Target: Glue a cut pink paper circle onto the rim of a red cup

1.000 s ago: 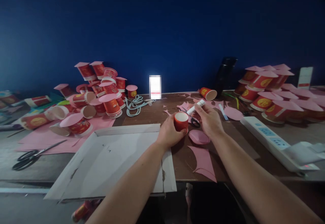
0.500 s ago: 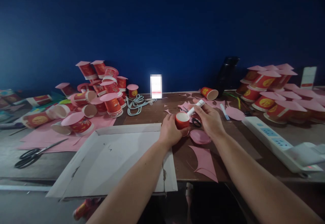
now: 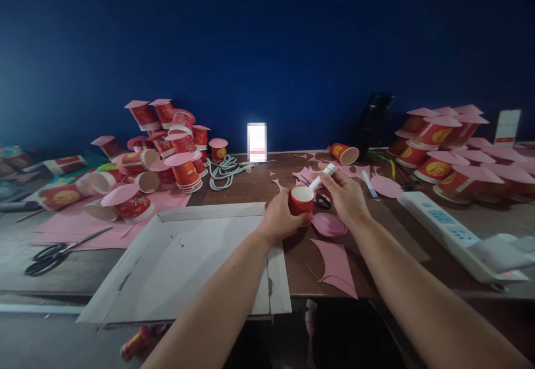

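Observation:
My left hand (image 3: 279, 217) is wrapped around a red paper cup (image 3: 299, 206), with the cup's white inside facing up. Between the fingers of my right hand (image 3: 348, 197) is a white glue stick (image 3: 322, 175), slanting down so that its lower end meets the cup's rim. Just below the right hand lies a pink paper disc (image 3: 329, 224). A black scissor handle (image 3: 323, 200) shows between the two hands, with its blades among pink scraps. Nearer to me is a cut pink paper offcut (image 3: 336, 268).
A white cardboard tray (image 3: 196, 263) lies left of centre. Red cups with pink discs are heaped at left (image 3: 184, 171) and stacked at right (image 3: 438, 135). A power strip (image 3: 443, 229), larger scissors (image 3: 54, 255), a coiled cable (image 3: 223, 174) and a black bottle (image 3: 375, 124) surround the work area.
The cup has turned or tilted slightly in my left hand, which has shifted a little. My right hand keeps the glue stick at the rim, almost unmoved.

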`<action>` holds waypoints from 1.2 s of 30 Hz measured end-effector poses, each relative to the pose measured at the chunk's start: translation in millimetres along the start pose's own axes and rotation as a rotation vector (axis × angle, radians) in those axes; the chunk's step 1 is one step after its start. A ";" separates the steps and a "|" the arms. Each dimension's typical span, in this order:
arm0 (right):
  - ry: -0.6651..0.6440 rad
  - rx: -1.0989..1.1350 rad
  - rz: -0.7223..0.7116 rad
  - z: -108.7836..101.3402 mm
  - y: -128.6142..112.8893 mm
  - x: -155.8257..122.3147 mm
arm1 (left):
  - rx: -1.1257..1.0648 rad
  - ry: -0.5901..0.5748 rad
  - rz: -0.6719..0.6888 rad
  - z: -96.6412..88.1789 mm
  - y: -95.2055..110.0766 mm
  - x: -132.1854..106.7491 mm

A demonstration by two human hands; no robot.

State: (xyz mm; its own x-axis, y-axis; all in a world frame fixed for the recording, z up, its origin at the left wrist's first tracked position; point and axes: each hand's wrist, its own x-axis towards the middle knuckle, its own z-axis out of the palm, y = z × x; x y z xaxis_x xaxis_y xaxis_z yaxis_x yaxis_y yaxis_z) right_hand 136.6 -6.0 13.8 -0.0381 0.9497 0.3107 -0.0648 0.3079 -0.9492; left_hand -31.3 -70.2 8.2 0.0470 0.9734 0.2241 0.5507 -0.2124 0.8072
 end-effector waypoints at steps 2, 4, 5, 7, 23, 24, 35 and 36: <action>-0.004 0.007 0.001 0.0 -0.1 0.0 | -0.027 -0.025 0.001 -1.3 -0.2 0.6; -0.011 0.025 0.003 0.5 -0.8 -0.3 | -0.050 -0.035 0.020 -1.8 -0.7 1.4; -0.015 0.036 0.004 0.9 -1.3 -0.5 | -0.053 -0.035 0.036 -1.6 -1.1 1.8; -0.026 0.055 0.007 1.4 -2.4 -1.1 | -0.032 -0.012 0.067 -0.1 -2.0 2.4; -0.006 -0.014 -0.012 0.6 -1.5 -0.7 | 0.001 0.117 0.094 6.7 -7.6 4.8; -0.003 -0.012 -0.016 0.6 -1.5 -0.7 | -0.021 0.103 0.093 6.2 -8.0 4.5; -0.008 0.031 -0.003 0.7 -2.0 -0.8 | -0.023 0.054 0.083 6.8 -4.2 2.0; -0.003 0.028 0.001 0.9 -2.2 -1.0 | 0.001 0.068 0.082 7.6 -3.8 2.2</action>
State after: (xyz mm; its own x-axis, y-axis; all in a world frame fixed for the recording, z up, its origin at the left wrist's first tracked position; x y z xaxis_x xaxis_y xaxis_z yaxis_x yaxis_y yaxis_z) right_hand 135.9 -7.7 15.7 -0.0409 0.9499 0.3100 -0.0927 0.3053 -0.9477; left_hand -26.9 -66.6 1.6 0.0351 0.9448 0.3258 0.5481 -0.2908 0.7842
